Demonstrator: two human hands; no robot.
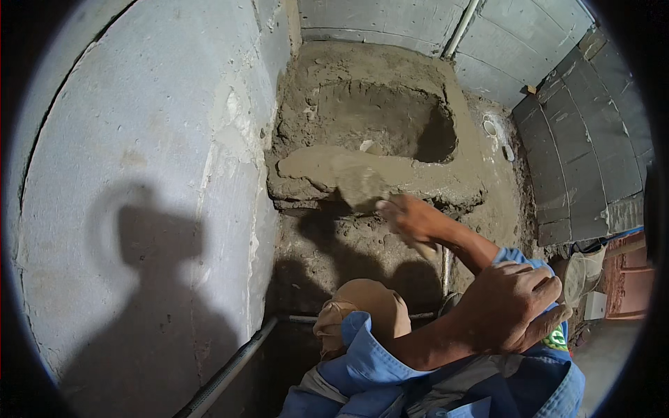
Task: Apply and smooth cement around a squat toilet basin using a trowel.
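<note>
I have the right grip (417, 219) clamped on the trowel (361, 187), its blurred blade just ahead and left of that grip, at the mortar ledge (306, 166); the pit (376, 115) lies beyond. Nearer me and rightward, my left grip (514, 306) curls at the right sleeve (519, 259); I cannot tell whether it pinches cloth.

A pale pipe (461, 29) stands by the back wall (383, 17), a white box (595, 305) near a reddish panel (631, 279).
</note>
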